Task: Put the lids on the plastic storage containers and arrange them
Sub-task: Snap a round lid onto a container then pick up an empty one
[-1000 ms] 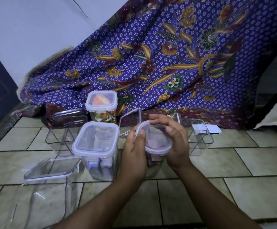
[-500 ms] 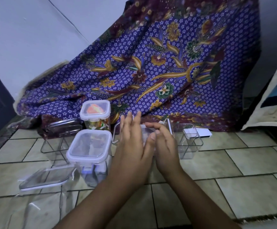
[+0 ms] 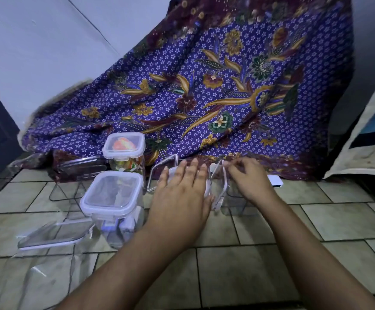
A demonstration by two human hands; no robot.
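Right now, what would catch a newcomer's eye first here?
A purple floral batik cloth draped across the back dominates. Before it, on the tiled floor, the left hand lies flat on a round container's lid, and the right hand's curled fingers meet a clear lid standing on edge.

A round clear plastic tub (image 3: 208, 189) sits lidded under my left hand (image 3: 182, 195); a square lidded clear container (image 3: 112, 193) stands just left; a clear lid (image 3: 221, 186) leans beside my right hand (image 3: 249, 180).
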